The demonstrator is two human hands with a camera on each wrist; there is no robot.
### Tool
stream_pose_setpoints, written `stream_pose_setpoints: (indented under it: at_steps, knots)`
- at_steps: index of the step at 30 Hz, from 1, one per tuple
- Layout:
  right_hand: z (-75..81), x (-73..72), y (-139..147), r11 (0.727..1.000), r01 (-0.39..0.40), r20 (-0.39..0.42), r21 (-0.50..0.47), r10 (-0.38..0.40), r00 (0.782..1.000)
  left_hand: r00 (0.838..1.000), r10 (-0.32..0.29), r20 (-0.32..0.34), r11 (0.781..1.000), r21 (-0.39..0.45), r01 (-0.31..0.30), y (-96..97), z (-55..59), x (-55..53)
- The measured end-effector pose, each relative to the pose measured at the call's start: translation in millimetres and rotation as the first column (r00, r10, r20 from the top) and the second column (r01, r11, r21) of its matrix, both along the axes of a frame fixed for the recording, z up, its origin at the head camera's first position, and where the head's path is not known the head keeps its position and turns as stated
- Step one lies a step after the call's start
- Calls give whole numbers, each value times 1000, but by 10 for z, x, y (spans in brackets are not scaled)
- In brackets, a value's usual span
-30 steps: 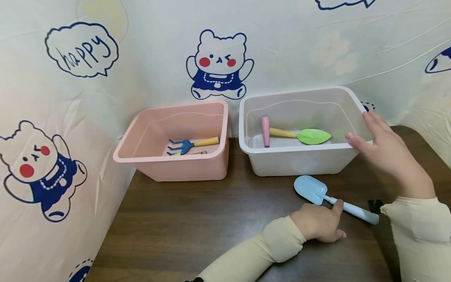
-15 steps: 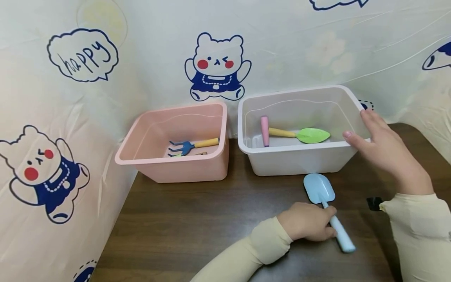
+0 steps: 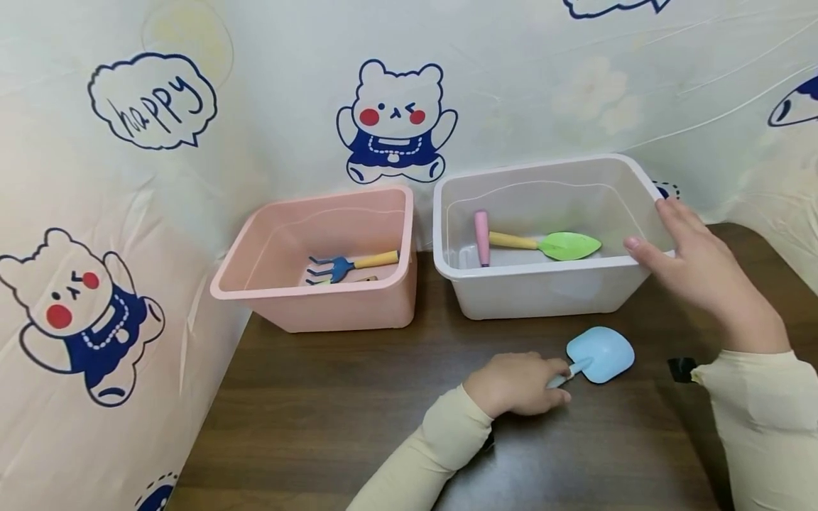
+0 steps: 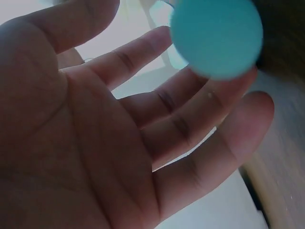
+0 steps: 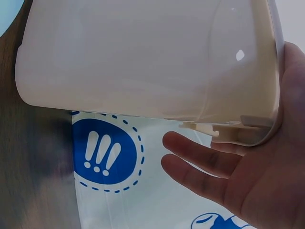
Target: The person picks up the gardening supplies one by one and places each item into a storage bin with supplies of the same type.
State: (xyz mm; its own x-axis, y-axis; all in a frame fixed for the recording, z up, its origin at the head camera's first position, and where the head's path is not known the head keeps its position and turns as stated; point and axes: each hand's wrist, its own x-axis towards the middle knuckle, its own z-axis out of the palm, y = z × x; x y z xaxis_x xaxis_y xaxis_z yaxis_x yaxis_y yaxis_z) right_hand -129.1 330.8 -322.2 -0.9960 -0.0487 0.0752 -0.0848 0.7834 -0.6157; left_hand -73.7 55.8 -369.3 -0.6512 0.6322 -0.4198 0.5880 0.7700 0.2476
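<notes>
In the head view my left hand [image 3: 519, 383] holds a small light blue toy shovel [image 3: 602, 355] by its handle over the table, blade pointing right. Most of the handle is hidden under the hand. The left wrist view shows the blurred round end of the shovel's handle [image 4: 217, 38] against the fingers. My right hand [image 3: 706, 277] rests at the right corner of a whitish-grey bin [image 3: 537, 291], thumb over the front rim; two of its fingers [image 5: 200, 157] extend outside the wall. Inside that bin lie a green trowel [image 3: 569, 245] with a yellow handle and a pink-handled tool [image 3: 482, 238].
A pink bin [image 3: 332, 309] stands left of the grey one, with a blue hand rake [image 3: 339, 268] and another partly hidden item inside. Behind both hangs a printed cloth [image 3: 281, 128]. A small black piece [image 3: 682, 370] lies on the brown table [image 3: 307, 411] near the right sleeve.
My left hand first touched the shovel's handle, then took hold of it and drew it left. The shovel's blade has swung round from upper left to the right. My right hand has stayed put.
</notes>
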Motion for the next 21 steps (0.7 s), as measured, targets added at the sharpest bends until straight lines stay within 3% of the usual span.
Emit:
stream_pose_setpoints:
  at_steps: [8, 14, 21]
  knots:
    - [-5, -6, 2, 1000, -7, -26, -3, 7, 1000, 994, 65, -89, 997, -35, -69, -128, 10, -65]
    - [-29, -12, -8, 1000, 4, -31, -5, -5, 1000, 994, 96, -58, 993, -64, -99, -182, -2, -87]
    - [-31, -28, -26, 1000, 25, -28, 9, -24, 999, 995, 92, -29, 994, -63, -93, -189, -8, -104]
